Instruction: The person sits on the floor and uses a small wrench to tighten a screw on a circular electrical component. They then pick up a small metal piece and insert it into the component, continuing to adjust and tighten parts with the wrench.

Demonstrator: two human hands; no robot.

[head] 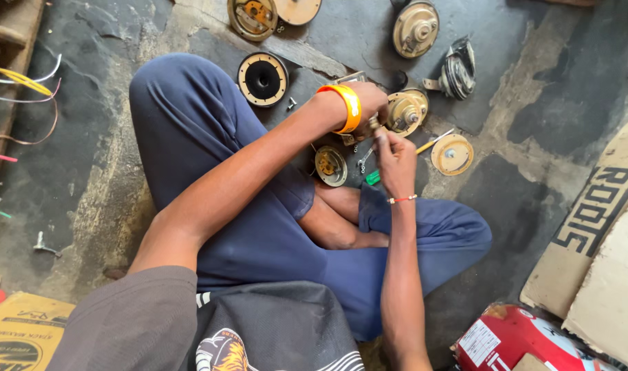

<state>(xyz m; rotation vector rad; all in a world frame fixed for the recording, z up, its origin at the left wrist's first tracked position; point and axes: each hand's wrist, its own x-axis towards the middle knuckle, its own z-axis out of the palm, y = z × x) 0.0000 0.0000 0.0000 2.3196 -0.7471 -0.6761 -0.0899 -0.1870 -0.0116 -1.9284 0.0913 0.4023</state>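
Both hands, left hand [369, 103] and right hand [395, 161], pinched around one small, indistinct metal part [376, 126].

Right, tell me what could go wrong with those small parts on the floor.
The loose screws lie on dark, cracked floor and could get lost. Both hands, left hand and right hand, crowd one small part, so a slip might pinch a finger. The screwdriver beside the leg could roll away.

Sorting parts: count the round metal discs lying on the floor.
7: two at top, one top right, black-centred one, one by the hands, one right, one near the knee. Others may be hidden.
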